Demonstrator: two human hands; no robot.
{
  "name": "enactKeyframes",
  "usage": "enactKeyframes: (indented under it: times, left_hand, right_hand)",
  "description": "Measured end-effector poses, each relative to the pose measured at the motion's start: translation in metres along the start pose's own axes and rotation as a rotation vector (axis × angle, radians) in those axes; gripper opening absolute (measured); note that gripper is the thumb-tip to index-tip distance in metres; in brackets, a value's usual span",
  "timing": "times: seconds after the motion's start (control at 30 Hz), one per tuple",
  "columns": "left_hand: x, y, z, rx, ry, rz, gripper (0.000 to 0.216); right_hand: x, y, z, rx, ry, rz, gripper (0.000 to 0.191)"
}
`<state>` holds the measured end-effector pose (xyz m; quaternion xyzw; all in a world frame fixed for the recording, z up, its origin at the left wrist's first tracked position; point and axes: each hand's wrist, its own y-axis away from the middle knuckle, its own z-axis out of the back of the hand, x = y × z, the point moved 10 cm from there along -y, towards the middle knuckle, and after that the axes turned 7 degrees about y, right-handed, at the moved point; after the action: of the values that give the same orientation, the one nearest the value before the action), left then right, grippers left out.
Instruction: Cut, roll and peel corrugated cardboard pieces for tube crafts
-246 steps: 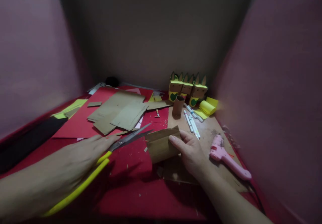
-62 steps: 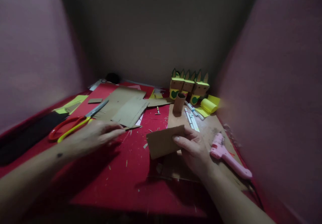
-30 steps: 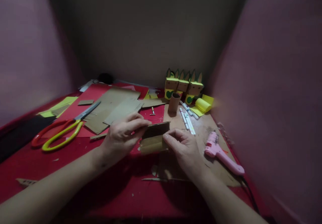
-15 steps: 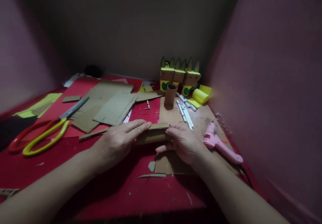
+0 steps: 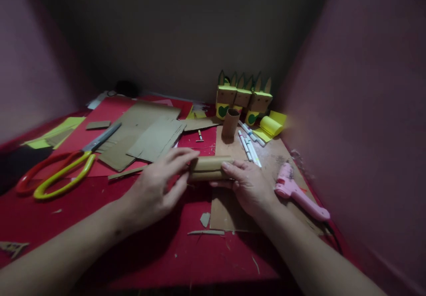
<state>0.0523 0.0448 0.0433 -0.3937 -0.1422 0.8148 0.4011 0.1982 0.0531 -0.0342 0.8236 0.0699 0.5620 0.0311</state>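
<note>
1. At 9 o'clock from the held cardboard, we see scissors (image 5: pixel 95 144) with one red and one yellow handle, their blades pointing to 2 o'clock across a red sheet (image 5: pixel 109 109).

2. At 10 o'clock, we find loose cardboard sheets (image 5: pixel 156 138) overlapping, partly on top of that red sheet.

3. Reaching in from 8 o'clock, the left hand (image 5: pixel 151 191) has its fingers and thumb closed on one end of the work, the fingertips at its top edge and the thumb lower.

4. At the centre of our clock, the folded cardboard (image 5: pixel 211 167) is held up between both hands, a crease running along its length, above a red tabletop (image 5: pixel 159 265).

5. Near 1 o'clock, an upright tube (image 5: pixel 230 126) stands on a brown board (image 5: pixel 229 211), with box figures (image 5: pixel 244 97) just beyond it.

6. From 4 o'clock, we see the right hand (image 5: pixel 252 187) pinching the opposite end, thumb on the near face and fingers beneath.

7. At 2 o'clock, we spot white markers (image 5: pixel 245 146) beside curled yellow paper (image 5: pixel 271 126).

8. Farthest right of these, toward 4 o'clock, a pink glue gun (image 5: pixel 301 197) lies on its side.
</note>
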Motion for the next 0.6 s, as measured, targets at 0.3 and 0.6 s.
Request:
enactKeyframes:
  times: [0.3,0.6]
  left_hand:
    - [0.050,0.015,-0.013,0.020,0.602,0.753,0.025]
    - [0.044,0.018,-0.026,-0.012,0.802,0.796,0.028]
  right_hand:
    - [0.010,0.003,-0.004,0.013,0.027,0.088,0.022]
    - [0.010,0.005,-0.002,-0.038,0.099,0.169,0.016]
